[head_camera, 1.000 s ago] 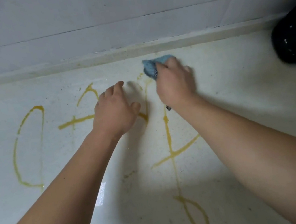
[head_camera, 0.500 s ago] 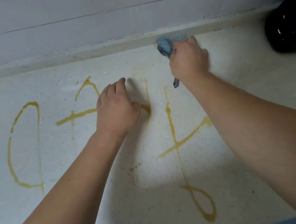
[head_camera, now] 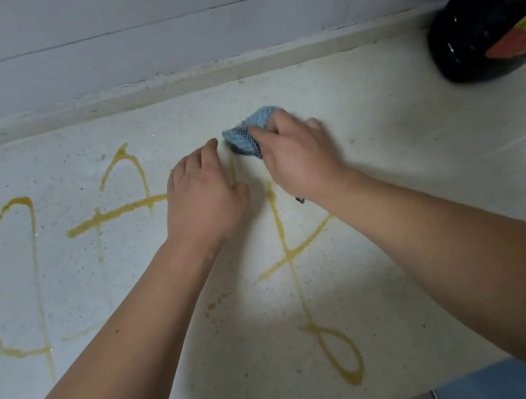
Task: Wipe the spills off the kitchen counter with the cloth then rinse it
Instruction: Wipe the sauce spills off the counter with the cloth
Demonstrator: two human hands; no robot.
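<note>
Blue knitted cloth (head_camera: 253, 130) is lying bunched under our right hand (head_camera: 299, 156), whose fingers are gripping it against the speckled table (head_camera: 401, 151). Soft and light, it is probably best held bunched like this. Our left hand (head_camera: 201, 196) is resting flat, fingers relaxed, beside sticky-looking yellow spills (head_camera: 281, 230).

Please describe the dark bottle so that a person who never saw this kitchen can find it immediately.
Look at the pale speckled counter and follow it to the far right corner, where it meets the tiled wall. There stands the dark bottle, glossy black, with a red and yellow label low on its side. It is the only dark, upright thing here; the yellow spills and the blue cloth lie flat.
</note>
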